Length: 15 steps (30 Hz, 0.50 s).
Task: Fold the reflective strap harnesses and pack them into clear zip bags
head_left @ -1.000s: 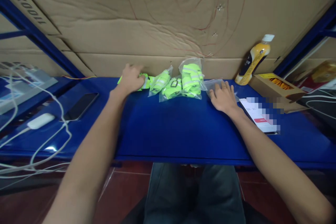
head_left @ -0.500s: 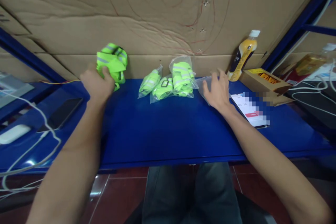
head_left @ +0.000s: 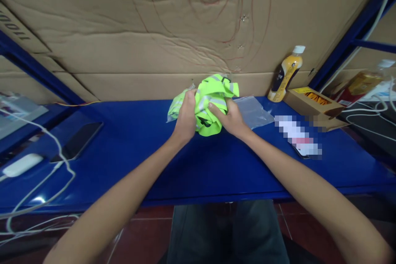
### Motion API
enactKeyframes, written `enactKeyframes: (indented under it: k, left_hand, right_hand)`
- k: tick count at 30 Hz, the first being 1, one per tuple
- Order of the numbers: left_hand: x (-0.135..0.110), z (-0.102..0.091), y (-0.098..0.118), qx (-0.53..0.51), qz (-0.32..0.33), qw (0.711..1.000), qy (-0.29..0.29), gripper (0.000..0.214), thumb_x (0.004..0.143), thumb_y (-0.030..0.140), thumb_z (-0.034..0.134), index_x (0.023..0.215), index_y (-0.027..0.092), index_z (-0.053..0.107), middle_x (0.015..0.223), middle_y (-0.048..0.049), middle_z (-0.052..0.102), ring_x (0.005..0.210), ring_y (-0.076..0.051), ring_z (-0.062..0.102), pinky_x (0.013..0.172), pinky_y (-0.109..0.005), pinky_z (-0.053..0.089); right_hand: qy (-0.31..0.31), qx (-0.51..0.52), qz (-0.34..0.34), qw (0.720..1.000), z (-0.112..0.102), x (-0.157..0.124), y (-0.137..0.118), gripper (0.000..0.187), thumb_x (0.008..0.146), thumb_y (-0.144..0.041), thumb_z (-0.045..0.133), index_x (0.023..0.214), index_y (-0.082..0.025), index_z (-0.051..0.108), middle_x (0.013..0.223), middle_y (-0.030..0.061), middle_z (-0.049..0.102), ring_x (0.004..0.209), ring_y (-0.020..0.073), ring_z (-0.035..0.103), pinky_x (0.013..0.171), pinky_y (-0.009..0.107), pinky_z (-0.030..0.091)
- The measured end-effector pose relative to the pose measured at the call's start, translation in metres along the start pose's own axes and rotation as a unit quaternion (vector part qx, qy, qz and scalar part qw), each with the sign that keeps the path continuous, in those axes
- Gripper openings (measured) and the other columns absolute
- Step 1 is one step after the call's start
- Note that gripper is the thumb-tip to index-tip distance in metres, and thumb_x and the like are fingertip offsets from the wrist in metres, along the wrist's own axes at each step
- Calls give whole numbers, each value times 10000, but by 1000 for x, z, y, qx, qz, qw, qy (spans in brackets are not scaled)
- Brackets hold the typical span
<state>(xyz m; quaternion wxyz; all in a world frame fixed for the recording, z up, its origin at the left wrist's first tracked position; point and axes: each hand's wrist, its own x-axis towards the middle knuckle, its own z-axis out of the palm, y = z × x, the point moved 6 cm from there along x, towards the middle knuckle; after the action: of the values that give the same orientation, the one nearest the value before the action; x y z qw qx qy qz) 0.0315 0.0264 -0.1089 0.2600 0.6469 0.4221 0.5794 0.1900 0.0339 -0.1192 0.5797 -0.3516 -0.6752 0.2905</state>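
A bundled neon-yellow reflective vest (head_left: 213, 101) with grey stripes and black buckles is held up between both hands, over the middle of the desk. My left hand (head_left: 186, 116) grips its left side, thumb up. On the right side my right hand (head_left: 230, 119) closes round it, thumb across the front. Behind my left hand shows part of a bagged yellow bundle (head_left: 177, 104); the other bagged bundles are mostly hidden by the vest and hands. A flat clear plastic bag (head_left: 252, 111) lies just right of my right hand.
A drink bottle (head_left: 286, 74) and an open cardboard box (head_left: 315, 103) stand at the back right, with a phone (head_left: 297, 138) before them. Another phone (head_left: 78, 140), a white device (head_left: 23, 165) and cables lie on the left. Cardboard (head_left: 108, 49) walls the back.
My left hand has brought the vest from the left to the middle. My right hand has left the clear bag, moved left and taken hold of the vest too.
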Motion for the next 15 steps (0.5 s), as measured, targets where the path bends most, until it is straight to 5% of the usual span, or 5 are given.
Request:
enactKeyframes:
  k: [4, 9, 12, 15]
  left_hand:
    - [-15, 0, 3, -6, 50, 998, -30, 750, 914, 687, 800, 1485, 270, 548, 1490, -119, 689, 1359, -327, 703, 1155, -461, 581]
    - [-6, -2, -3, -4, 84, 996, -40, 854, 806, 622, 915, 1483, 236, 565, 1542, -168, 664, 1448, -366, 652, 1228, -486, 543]
    - [2, -5, -10, -20, 60, 997, -41, 821, 774, 618, 929, 1425, 218, 628, 1501, -174, 697, 1404, -374, 686, 1199, -488, 563]
    - [7, -8, -13, -39, 29, 997, -57, 758, 730, 553, 953, 1346, 209, 677, 1376, -149, 762, 1294, -365, 741, 1142, -486, 597]
  right_hand:
    - [61, -112, -22, 992, -23, -4, -6, 536, 972, -778, 676, 1029, -246, 687, 1069, 128, 845, 984, 315, 804, 912, 454, 635]
    - [68, -280, -40, 957, -32, 1, -18, 543, 1071, -753, 464, 866, -271, 606, 823, 101, 759, 792, 291, 742, 795, 413, 558]
    - [85, -268, -40, 959, -37, 8, -17, 505, 1046, -690, 531, 787, -260, 576, 735, 54, 688, 719, 238, 677, 787, 392, 543]
    - [91, -127, 40, 987, -48, 18, -4, 606, 950, -803, 615, 694, -267, 498, 630, 5, 554, 617, 192, 582, 694, 375, 555]
